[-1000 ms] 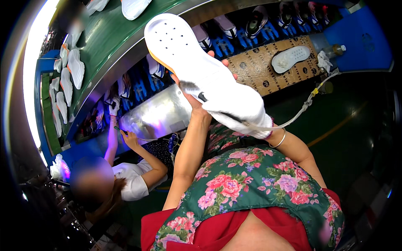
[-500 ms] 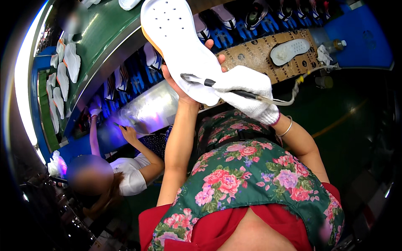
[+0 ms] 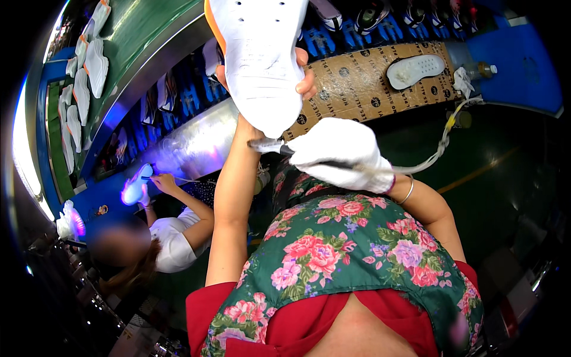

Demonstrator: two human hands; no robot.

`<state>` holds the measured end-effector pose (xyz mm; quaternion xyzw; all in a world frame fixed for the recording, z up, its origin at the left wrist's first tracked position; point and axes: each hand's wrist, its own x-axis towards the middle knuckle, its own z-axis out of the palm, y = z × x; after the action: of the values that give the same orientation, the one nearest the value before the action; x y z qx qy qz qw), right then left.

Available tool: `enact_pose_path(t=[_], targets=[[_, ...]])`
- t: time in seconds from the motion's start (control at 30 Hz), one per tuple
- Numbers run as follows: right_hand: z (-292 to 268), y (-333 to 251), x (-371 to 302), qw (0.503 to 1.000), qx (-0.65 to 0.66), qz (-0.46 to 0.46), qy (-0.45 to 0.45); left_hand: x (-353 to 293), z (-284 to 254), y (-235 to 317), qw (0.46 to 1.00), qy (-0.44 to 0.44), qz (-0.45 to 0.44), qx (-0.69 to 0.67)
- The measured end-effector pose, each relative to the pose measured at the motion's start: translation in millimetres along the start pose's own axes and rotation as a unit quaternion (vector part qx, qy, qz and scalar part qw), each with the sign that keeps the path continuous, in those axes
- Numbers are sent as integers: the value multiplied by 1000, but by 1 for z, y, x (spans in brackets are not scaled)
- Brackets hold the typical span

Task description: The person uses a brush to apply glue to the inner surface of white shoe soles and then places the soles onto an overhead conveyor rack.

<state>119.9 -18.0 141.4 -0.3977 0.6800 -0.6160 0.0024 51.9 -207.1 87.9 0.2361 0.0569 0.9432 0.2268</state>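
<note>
A white shoe sole (image 3: 262, 71) with small holes and an orange edge is gripped from behind by my left hand (image 3: 306, 77). Its fingers wrap round the sole's right edge, and the palm is hidden behind it. My right hand (image 3: 338, 153), in a white knit glove, is closed on a brush (image 3: 272, 146). The brush tip is below the sole's heel end, in front of my left forearm, apart from the sole. From the brush a clear tube (image 3: 439, 149) runs off to the right.
Another sole (image 3: 415, 72) lies on a cardboard sheet (image 3: 351, 83) beside a crumpled white cloth (image 3: 463, 82) and a bottle (image 3: 479, 70). Shoes stand on blue racks behind. More soles (image 3: 96, 68) line the left side. At lower left a co-worker (image 3: 178, 238) holds a lit sole and a tool.
My right hand has drawn the brush down and off the sole. The sole has shifted up a little. The co-worker now holds a sole up in the blue-purple light.
</note>
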Motion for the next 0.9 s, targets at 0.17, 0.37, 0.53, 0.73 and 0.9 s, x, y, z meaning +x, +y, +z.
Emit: enact_pose_path(t=[0.17,0.37,0.53,0.73,0.9], targets=[[-7,9,6,989,-2,102,105,6,-7,13,992,1,-96,82],[4,4,-8,989,-139,-48,-33,6,5,15,983,78,-116,121],[-7,-4,2,999,-13,27,13,1,-6,20,989,37,-142,13],[1,13,-10,970,-224,-87,-38,10,4,23,991,27,-130,-1],[8,-2,-3,996,-91,-18,-20,6,1,30,990,29,-138,21]])
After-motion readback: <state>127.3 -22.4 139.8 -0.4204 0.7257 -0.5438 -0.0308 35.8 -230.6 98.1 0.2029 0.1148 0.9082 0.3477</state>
